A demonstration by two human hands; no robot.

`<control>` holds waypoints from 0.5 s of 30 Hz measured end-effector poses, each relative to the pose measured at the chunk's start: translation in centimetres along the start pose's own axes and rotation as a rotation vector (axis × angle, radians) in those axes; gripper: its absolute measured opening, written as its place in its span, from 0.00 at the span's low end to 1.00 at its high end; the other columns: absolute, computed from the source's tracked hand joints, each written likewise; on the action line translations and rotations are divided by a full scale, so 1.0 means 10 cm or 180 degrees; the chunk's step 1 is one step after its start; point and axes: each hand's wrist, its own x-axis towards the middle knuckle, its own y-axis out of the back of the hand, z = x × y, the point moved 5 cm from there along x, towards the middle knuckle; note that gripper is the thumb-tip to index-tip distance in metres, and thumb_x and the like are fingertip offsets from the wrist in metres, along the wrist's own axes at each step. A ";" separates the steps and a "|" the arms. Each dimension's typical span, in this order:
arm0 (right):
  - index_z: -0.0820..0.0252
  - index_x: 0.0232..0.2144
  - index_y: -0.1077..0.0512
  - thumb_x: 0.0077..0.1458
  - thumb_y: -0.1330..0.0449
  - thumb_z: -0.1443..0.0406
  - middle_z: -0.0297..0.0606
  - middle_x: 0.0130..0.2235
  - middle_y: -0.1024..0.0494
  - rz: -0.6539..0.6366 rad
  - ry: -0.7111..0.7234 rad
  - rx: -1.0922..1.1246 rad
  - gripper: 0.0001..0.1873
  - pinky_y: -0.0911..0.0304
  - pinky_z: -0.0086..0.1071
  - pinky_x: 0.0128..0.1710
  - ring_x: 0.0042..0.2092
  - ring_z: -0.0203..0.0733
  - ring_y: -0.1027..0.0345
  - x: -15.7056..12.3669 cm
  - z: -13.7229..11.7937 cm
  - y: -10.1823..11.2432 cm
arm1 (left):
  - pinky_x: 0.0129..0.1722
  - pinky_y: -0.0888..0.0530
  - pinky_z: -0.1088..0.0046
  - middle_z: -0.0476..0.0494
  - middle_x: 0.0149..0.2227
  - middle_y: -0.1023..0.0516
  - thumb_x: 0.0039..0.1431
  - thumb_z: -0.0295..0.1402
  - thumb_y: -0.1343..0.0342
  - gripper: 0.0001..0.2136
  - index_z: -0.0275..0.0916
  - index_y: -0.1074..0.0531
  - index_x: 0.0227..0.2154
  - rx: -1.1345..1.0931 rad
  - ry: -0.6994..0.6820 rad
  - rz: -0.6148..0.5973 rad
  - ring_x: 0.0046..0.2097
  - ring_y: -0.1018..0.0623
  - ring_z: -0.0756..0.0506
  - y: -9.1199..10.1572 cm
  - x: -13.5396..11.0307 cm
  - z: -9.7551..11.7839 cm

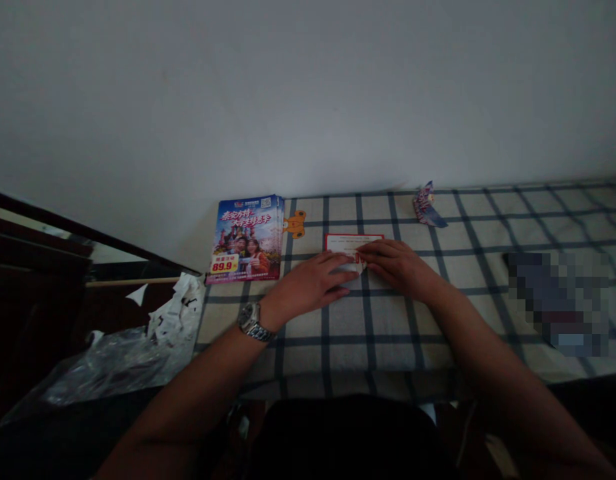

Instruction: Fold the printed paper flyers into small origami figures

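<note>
Both my hands rest on a checked tablecloth (368,320), their fingertips meeting on a red-bordered paper card (353,243). The near part of the card looks folded, showing a white underside (351,269) between my fingers. My left hand (308,285), with a steel wristwatch (253,322) on its wrist, grips the card's left side. My right hand (397,267) lies over its right side. Left of my left hand stands a stack of colourful brochures (245,240) printed with 89.9. A crumpled blue-and-white leaflet (427,207) lies beyond my right hand.
An orange cartoon cutout (295,224) lies next to the brochures. A pixelated, unreadable object (558,303) sits at the right of the cloth. Crumpled white paper (178,310) and clear plastic (113,365) lie beyond the left edge. A white wall (308,87) backs the far edge.
</note>
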 end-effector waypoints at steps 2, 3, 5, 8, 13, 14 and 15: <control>0.51 0.59 0.25 0.70 0.43 0.66 0.43 0.60 0.22 -0.0001 0.0002 0.0024 0.19 0.32 0.57 0.59 0.61 0.54 0.28 0.00 0.00 0.00 | 0.66 0.28 0.51 0.40 0.66 0.32 0.71 0.38 0.43 0.18 0.45 0.29 0.61 0.0017 0.0016 -0.0013 0.67 0.31 0.38 0.00 0.00 0.00; 0.51 0.59 0.25 0.70 0.43 0.66 0.43 0.60 0.22 -0.0006 -0.0002 0.0041 0.19 0.32 0.57 0.59 0.61 0.54 0.28 0.00 0.00 0.01 | 0.65 0.28 0.51 0.40 0.66 0.32 0.72 0.38 0.43 0.17 0.45 0.29 0.61 0.0033 0.0025 -0.0012 0.67 0.31 0.38 0.00 0.00 0.01; 0.50 0.60 0.25 0.69 0.42 0.65 0.42 0.61 0.22 -0.0015 -0.0005 0.0091 0.19 0.32 0.58 0.60 0.62 0.55 0.28 0.00 -0.01 0.02 | 0.65 0.27 0.51 0.40 0.66 0.32 0.72 0.37 0.44 0.17 0.45 0.29 0.60 0.0076 0.0040 -0.0023 0.67 0.31 0.38 0.00 0.01 0.02; 0.50 0.61 0.26 0.68 0.41 0.64 0.42 0.61 0.22 -0.0034 -0.0002 0.0154 0.20 0.32 0.57 0.61 0.63 0.54 0.29 0.00 -0.01 0.04 | 0.65 0.27 0.52 0.40 0.66 0.32 0.73 0.38 0.45 0.16 0.44 0.29 0.60 0.0159 0.0043 -0.0057 0.66 0.31 0.38 -0.01 0.01 0.03; 0.48 0.62 0.27 0.68 0.40 0.63 0.41 0.62 0.23 -0.0062 0.0081 0.0135 0.22 0.33 0.56 0.61 0.63 0.54 0.29 -0.01 0.01 0.02 | 0.65 0.27 0.53 0.40 0.65 0.32 0.72 0.38 0.44 0.16 0.44 0.28 0.59 0.0220 0.0046 -0.0083 0.66 0.31 0.37 -0.01 0.01 0.02; 0.48 0.62 0.27 0.68 0.40 0.63 0.41 0.63 0.23 -0.0065 0.0086 0.0120 0.22 0.33 0.57 0.61 0.63 0.54 0.29 -0.01 0.01 0.02 | 0.65 0.28 0.53 0.40 0.65 0.32 0.72 0.38 0.44 0.16 0.44 0.28 0.59 0.0222 0.0046 -0.0085 0.66 0.31 0.37 -0.01 0.01 0.02; 0.48 0.62 0.27 0.68 0.40 0.63 0.42 0.63 0.23 -0.0072 0.0085 0.0106 0.22 0.33 0.57 0.61 0.63 0.55 0.30 -0.01 0.02 0.02 | 0.66 0.28 0.52 0.40 0.65 0.32 0.72 0.38 0.43 0.16 0.44 0.28 0.60 0.0228 0.0047 -0.0086 0.66 0.31 0.37 -0.01 0.01 0.02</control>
